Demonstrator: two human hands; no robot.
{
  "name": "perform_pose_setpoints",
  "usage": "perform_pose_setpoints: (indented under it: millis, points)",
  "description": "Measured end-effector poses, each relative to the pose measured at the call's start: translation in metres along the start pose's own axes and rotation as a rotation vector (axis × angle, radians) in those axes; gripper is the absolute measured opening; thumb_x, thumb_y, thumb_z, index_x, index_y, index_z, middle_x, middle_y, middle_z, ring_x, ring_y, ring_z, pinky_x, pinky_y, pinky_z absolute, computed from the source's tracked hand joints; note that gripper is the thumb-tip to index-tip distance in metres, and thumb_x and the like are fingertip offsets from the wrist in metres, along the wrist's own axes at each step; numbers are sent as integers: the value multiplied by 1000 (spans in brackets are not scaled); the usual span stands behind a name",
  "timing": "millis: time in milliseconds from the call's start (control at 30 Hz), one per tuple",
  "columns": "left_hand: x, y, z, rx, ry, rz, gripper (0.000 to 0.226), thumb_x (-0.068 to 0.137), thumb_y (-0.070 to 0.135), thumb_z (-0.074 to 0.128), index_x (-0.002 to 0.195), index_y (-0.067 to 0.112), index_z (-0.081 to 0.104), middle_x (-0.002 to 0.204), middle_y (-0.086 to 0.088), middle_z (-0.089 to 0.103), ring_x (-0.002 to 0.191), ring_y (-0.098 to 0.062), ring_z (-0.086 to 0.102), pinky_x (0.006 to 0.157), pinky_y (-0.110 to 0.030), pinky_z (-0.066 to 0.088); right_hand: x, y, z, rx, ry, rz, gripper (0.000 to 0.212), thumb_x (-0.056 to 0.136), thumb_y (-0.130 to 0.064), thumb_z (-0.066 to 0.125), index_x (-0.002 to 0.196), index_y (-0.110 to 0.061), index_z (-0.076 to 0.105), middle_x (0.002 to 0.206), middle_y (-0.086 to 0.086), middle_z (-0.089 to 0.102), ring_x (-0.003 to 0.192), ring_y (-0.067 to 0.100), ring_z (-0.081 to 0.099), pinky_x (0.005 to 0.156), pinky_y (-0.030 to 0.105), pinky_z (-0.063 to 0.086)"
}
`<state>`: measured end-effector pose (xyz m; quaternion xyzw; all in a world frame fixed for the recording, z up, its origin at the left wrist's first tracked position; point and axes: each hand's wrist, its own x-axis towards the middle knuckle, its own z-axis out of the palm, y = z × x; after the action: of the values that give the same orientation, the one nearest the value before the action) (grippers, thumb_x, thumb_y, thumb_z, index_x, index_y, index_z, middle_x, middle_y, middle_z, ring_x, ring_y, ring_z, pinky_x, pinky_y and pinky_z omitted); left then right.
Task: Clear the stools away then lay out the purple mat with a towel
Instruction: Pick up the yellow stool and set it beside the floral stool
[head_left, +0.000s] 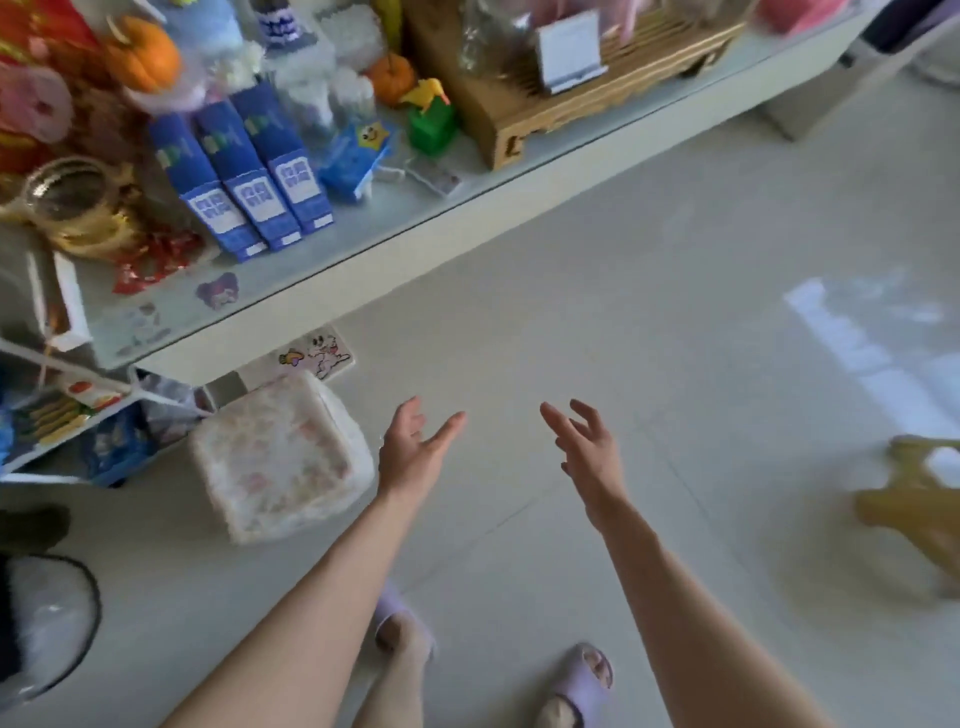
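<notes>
Both the left hand (410, 452) and the right hand (589, 452) were empty, fingers spread, probably free to take the wooden stool (914, 514) at the right.

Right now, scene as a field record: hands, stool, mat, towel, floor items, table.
left hand: open, palm up, holds nothing, above the floor
right hand: open, fingers spread, holds nothing
stool: blurred wooden shape at the right edge, likely a stool, apart from both hands
mat: not in view
towel: not in view
bundle: plastic-wrapped, floral, on the floor left of the left hand, beside the table
table: low, white, cluttered; three blue cartons upright near its edge
slippers: purple, on the person's feet
</notes>
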<state>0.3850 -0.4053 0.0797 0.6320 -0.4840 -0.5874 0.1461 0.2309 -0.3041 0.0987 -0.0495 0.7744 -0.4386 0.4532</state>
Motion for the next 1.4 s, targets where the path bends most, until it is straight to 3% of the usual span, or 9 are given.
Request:
perform_pose_setpoints:
  millis: [200,300,333,567,767,867,1100,1400]
  points:
    - [-86,29,165,86,-182,97,69,79,31,75,136,8,44,133,-20,53,118,-25,54,104,-35,41,-22,29,-186,147,175,1,62,84,-42,66,137,-17,45,133,14,55,119,26,55,98,39,42]
    - [-125,33,226,103,-253,121,69,79,32,75,136,9,44,132,-19,53,110,-20,55,98,-30,41,-32,46,-256,201,250,14,61,85,-40,66,137,-15,45,134,14,55,118,25,55,99,39,42]
    - [-155,36,274,131,-307,135,69,79,32,75,136,10,44,132,-19,53,107,-18,55,95,-28,41,-44,59,-309,247,309,26,61,85,-40,66,137,-15,45,134,14,55,118,25,55,100,40,43]
    - [-244,49,434,234,-527,200,66,78,32,75,134,12,46,123,-15,57,106,-20,58,83,-24,40,-67,100,-470,388,521,52,59,84,-41,67,135,-16,48,130,10,58,114,23,58,101,42,44]
    - [-284,49,581,349,-700,230,67,78,32,75,134,11,46,123,-17,58,111,-25,59,89,-27,43,-54,143,-594,512,685,94,62,83,-44,67,135,-17,48,129,9,58,115,23,57,102,44,43]
    - [-294,48,651,389,-747,214,67,77,34,75,134,12,46,123,-16,59,112,-24,58,93,-31,44,-37,160,-655,550,727,130,63,82,-46,67,135,-18,48,130,8,57,115,23,57,100,43,45]
    - [-308,52,811,501,-835,189,72,77,41,74,138,17,43,125,-8,57,108,-16,56,82,-24,39,21,191,-791,592,791,212,69,80,-51,68,137,-19,46,130,4,57,116,23,57,103,48,43]
    - [-314,48,945,607,-832,198,73,77,43,73,139,18,42,127,-7,55,105,-14,53,87,-26,40,83,226,-905,631,777,252,69,81,-48,68,138,-17,45,129,5,57,117,23,56,105,47,42]
